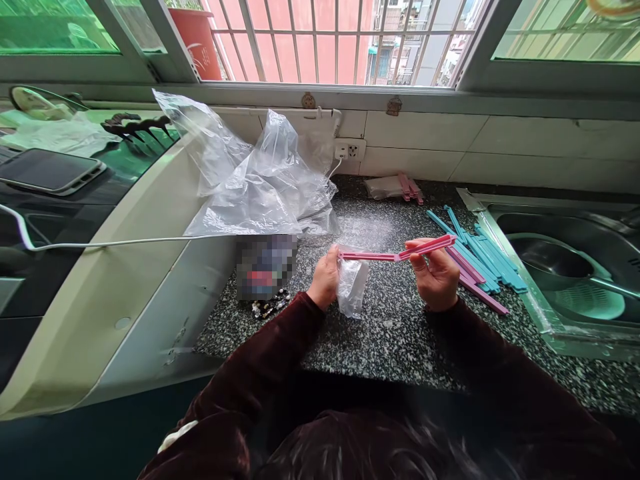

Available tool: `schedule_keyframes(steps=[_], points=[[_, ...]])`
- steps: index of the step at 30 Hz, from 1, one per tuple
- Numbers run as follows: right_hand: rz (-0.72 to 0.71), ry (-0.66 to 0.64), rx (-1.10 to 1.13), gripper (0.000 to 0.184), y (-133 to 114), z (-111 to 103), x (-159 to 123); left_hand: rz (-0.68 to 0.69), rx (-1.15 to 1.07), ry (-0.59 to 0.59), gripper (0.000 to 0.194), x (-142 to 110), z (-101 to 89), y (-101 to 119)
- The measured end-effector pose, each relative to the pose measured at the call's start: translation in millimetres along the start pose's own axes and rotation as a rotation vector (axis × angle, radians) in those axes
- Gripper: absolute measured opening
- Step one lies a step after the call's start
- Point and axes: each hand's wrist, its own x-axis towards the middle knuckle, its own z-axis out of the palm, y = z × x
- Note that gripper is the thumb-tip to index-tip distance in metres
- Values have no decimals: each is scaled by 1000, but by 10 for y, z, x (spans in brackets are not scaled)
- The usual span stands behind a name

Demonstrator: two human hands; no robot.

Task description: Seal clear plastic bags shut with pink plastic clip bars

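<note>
A long pink bag-sealing clip [370, 256] stretches between my hands, its two arms hinged open at a wide angle. My left hand [326, 279] is closed on the clip's left end and on the top of a small clear plastic bag [353, 288], which hangs just below the clip. My right hand [436, 275] pinches the clip's other arm, which tilts up to the right. Past my right hand lie several loose blue clips [493, 260] and a few pink-purple clips [483, 293] on the counter.
A speckled stone counter [390, 340] lies under my hands. Crumpled clear plastic sheeting [260, 180] rises at the back left. A sink [550, 333] is at the right. By the wall sit a filled bag [384, 187] and pink clips [410, 189]. A white cable [120, 243] crosses on the left.
</note>
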Motion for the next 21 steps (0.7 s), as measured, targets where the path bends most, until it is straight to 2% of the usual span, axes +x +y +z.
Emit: schedule_keyframes(steps=[11,21], points=[[60,10,58,17,8,2,-7,6,41,28,27,-46,55,79],[157,15,107,17,29,14,-28,70,85,5,29,-7,2,56]])
